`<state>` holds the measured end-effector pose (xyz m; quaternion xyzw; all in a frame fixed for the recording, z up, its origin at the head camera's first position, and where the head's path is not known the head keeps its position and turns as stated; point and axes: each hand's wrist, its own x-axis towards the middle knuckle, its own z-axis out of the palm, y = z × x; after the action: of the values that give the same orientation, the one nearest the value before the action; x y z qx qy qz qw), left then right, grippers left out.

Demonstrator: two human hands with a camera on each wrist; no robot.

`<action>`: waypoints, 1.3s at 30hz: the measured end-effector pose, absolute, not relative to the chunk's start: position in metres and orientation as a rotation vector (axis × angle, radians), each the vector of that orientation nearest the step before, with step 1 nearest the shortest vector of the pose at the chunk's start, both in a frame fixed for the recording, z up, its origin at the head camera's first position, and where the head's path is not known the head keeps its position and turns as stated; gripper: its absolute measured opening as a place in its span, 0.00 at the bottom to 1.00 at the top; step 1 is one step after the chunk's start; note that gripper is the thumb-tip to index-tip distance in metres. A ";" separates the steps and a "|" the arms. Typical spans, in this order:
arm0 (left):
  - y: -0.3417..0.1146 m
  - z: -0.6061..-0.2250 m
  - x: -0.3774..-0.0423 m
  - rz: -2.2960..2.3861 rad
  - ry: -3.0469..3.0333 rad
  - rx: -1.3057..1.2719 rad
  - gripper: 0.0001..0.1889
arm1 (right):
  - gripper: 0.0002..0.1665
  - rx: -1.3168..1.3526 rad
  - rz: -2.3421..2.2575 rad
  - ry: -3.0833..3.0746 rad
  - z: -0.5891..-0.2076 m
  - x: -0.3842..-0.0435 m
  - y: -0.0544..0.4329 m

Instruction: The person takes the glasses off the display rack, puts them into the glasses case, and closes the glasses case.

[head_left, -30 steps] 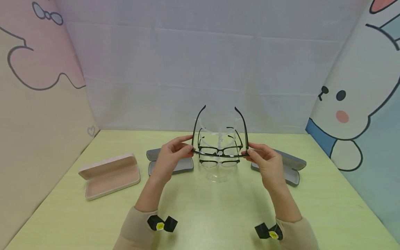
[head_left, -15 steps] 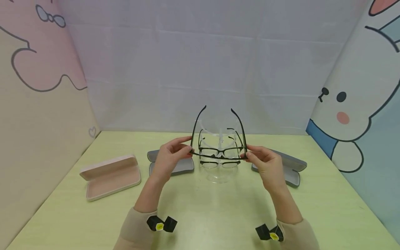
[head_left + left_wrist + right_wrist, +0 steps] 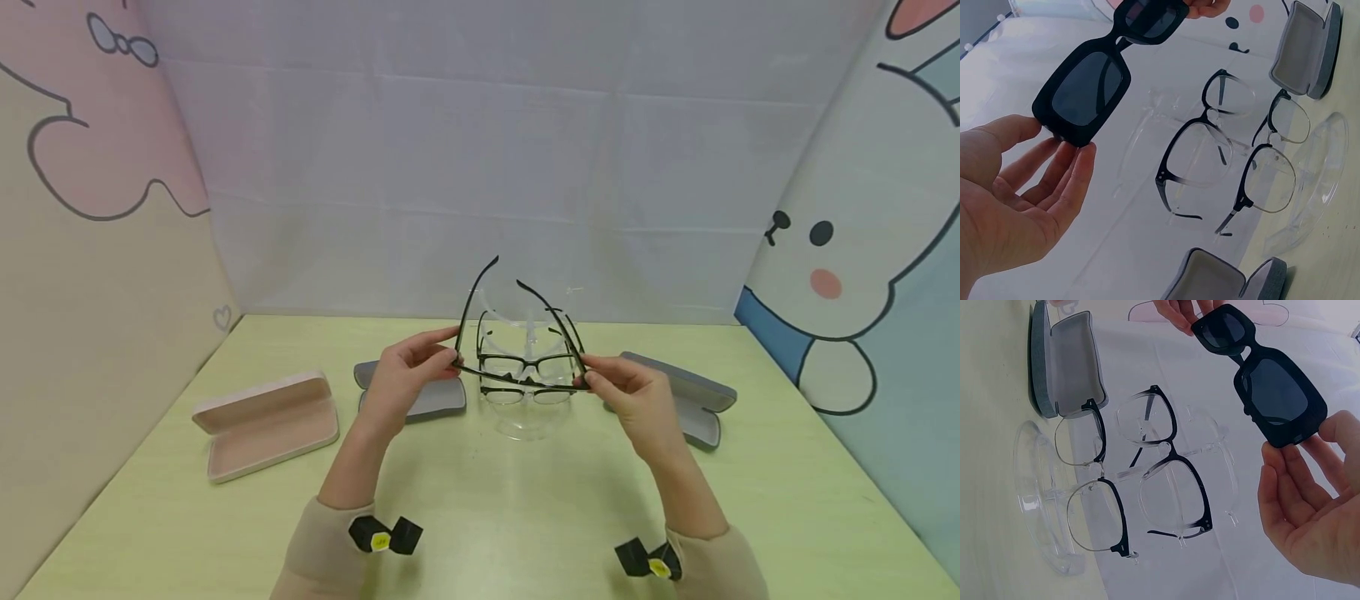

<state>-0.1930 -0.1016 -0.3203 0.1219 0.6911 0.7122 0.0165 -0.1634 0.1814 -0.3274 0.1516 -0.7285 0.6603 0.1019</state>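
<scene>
Black sunglasses (image 3: 1121, 65) with thick frames and dark lenses are held in the air by both hands. My left hand (image 3: 408, 375) pinches one end of the front, near the hinge. At the opposite end, my right hand (image 3: 637, 400) pinches the other corner between thumb and fingers. In the head view, the right temple arm (image 3: 555, 312) leans inward, while the left one (image 3: 472, 300) points away, swung out. Behind the sunglasses is a clear display stand (image 3: 1029, 494) bearing upper glasses (image 3: 1175, 450) and lower glasses (image 3: 1107, 481), both with black upper rims.
An open cream case (image 3: 266, 425) with a pinkish lining lies at the left of the table (image 3: 517, 517). Open grey cases flank the stand, a left one (image 3: 438, 402) and a right one (image 3: 701, 421), each partly behind a hand. A white sheet (image 3: 480, 167) hangs behind.
The sunglasses' right temple arm has swung inward to the left. My right hand has shifted slightly left with its end of the frame, which dips a little. The left hand has barely moved.
</scene>
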 end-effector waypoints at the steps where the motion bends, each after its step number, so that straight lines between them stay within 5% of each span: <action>1: -0.102 -0.320 -0.193 2.208 2.147 0.383 0.20 | 0.15 0.450 1.946 -2.154 -0.328 -0.164 0.182; 39: -0.105 -0.320 -0.196 2.164 2.129 0.410 0.20 | 0.13 0.576 1.698 -2.427 -0.327 -0.165 0.186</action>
<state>-0.1959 -0.1051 -0.3201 0.1339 0.6944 0.7060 0.0391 -0.1650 0.1862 -0.3273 0.1906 -0.8027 0.5617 0.0621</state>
